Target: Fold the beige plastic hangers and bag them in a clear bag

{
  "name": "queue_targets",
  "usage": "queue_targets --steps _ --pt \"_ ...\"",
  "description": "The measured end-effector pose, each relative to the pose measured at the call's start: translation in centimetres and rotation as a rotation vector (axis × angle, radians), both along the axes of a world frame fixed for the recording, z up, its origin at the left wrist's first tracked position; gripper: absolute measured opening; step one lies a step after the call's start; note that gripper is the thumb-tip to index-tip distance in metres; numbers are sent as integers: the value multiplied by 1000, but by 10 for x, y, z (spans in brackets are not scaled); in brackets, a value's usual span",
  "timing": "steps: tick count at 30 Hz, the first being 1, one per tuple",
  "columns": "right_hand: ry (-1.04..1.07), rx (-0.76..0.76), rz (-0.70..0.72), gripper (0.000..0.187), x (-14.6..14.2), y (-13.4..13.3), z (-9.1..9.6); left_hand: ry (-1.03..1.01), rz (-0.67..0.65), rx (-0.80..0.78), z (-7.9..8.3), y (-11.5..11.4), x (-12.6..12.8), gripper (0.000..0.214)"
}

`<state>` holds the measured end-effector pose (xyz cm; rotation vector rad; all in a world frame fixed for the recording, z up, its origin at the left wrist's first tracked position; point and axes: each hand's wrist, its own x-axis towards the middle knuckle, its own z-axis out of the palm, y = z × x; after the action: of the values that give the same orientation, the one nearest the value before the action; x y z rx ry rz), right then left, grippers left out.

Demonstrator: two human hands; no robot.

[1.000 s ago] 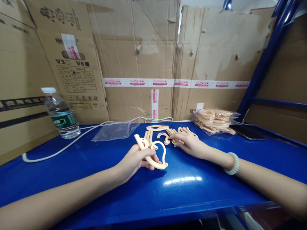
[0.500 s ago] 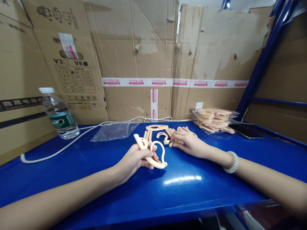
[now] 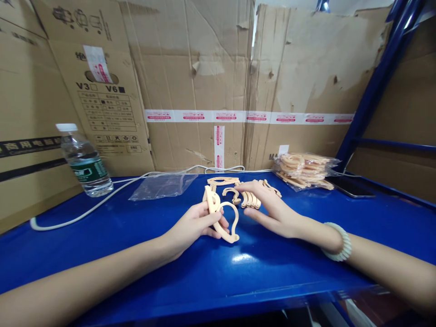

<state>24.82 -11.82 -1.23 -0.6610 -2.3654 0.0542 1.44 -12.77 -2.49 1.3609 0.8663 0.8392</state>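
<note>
My left hand [image 3: 200, 221] is closed around a cream folding clothes hanger [image 3: 221, 227], gripped with the thumb on top; its curved hook [image 3: 235, 213] sticks out to the right. The hand hovers over the blue table. To the right, my right hand [image 3: 272, 206] is open with fingers stretched out and the thumb apart. It is above and beside a row of several cream hanger arms [image 3: 251, 200], and its fingers partly cover them. A loose hanger hook [image 3: 231, 193] lies just left of its fingertips. Behind that lies another flat cream piece [image 3: 223, 181].
A stack of bagged cream hangers [image 3: 301, 170] sits at the back right, with a dark phone [image 3: 350, 186] beside it. At left stand a water bottle [image 3: 85, 168], a white cable [image 3: 91, 215] and a clear plastic bag [image 3: 161, 187]. Cardboard [image 3: 190, 81] walls the back.
My left hand has moved slightly right and tilted the hanger more upright. My right hand has come nearer, and its thumb has spread from the fingers, showing more of the row of arms.
</note>
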Motion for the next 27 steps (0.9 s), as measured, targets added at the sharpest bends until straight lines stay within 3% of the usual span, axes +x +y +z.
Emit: queue_targets --steps 5,9,20,23,27 --pt "-190 77 200 33 -10 -16 1 67 -29 136 -4 0 1 45" --pt "-273 167 202 32 -11 -15 -2 120 -40 237 -5 -2 0 44" --pt "-232 213 221 24 -9 -17 3 131 46 409 -2 -9 -4 25" --pt "-235 182 217 22 -8 -17 3 132 102 439 -1 -10 -4 24" --pt "-122 -7 197 21 -6 -21 4 114 121 449 0 -10 -3 28"
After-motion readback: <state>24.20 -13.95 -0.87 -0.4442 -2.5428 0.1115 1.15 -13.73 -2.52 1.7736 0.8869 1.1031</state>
